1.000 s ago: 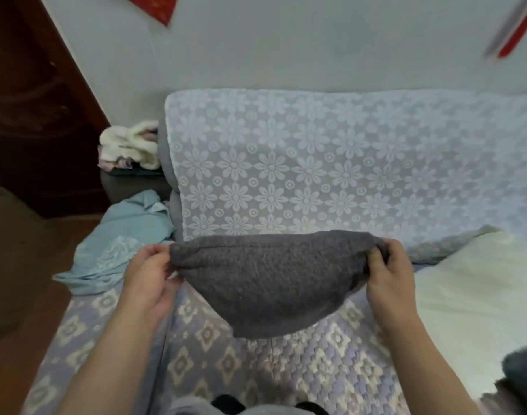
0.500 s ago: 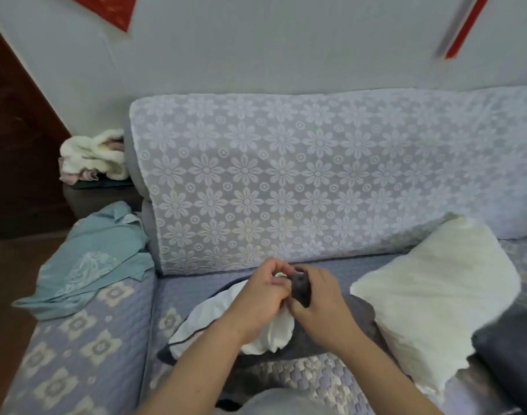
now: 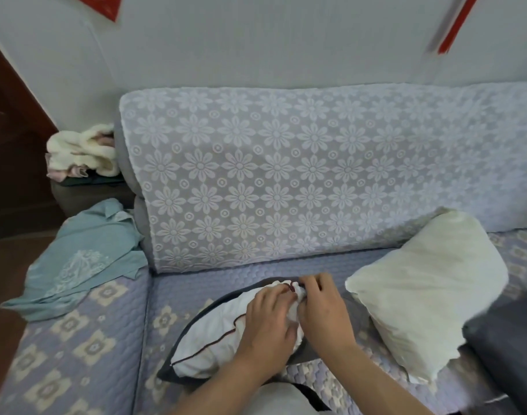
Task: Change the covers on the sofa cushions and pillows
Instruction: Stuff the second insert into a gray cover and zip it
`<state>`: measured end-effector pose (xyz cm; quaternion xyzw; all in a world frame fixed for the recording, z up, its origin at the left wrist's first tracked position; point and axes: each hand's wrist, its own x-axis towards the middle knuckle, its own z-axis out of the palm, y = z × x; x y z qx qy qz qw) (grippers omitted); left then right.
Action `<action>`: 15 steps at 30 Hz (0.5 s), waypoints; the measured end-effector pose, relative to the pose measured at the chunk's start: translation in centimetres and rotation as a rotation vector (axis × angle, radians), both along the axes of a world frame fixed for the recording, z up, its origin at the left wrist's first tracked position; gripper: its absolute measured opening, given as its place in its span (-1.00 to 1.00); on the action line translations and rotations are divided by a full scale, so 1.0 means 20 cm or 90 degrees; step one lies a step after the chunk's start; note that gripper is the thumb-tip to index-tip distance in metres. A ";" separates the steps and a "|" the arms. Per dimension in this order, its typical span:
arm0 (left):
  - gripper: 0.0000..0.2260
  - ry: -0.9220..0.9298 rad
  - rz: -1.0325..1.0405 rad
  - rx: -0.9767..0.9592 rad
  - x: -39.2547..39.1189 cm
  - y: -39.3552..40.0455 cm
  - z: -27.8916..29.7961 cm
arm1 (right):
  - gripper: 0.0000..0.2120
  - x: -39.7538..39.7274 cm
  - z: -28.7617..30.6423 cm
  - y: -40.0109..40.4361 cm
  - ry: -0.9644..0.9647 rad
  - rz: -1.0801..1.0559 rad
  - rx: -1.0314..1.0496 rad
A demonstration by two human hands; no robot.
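Observation:
A white pillow cover with dark red piping [image 3: 214, 339] lies on the sofa seat, on top of a dark grey cover [image 3: 178, 377] whose edge shows around it. My left hand [image 3: 269, 320] presses on the white cover's far end and pinches its corner. My right hand [image 3: 323, 310] grips the same bunched corner from the right. A bare cream pillow insert [image 3: 430, 289] leans on the seat just right of my hands.
The sofa backrest wears a white floral lace throw [image 3: 286, 181]. A light blue cloth [image 3: 76, 259] is draped over the left armrest. A cream fleece bundle [image 3: 82, 151] sits on a side table behind. A dark grey cushion [image 3: 511, 339] is at the right edge.
A second ago both hands held a grey cover stretched up in the air. It now lies on the seat and my hands have come together on the white cover's corner.

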<state>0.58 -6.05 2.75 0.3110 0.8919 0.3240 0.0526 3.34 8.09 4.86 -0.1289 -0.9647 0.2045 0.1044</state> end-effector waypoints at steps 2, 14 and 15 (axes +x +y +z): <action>-0.38 0.018 -0.030 -0.073 -0.02 -0.01 -0.02 | -0.61 -0.02 0.02 0.00 0.006 0.030 0.036; -0.33 0.097 -0.098 -0.121 -0.17 -0.12 -0.06 | -0.16 -0.05 0.11 -0.06 -0.232 -0.045 0.298; -0.28 0.123 -0.105 -0.139 -0.18 -0.13 -0.07 | -0.11 -0.04 0.11 -0.06 -0.261 -0.062 0.297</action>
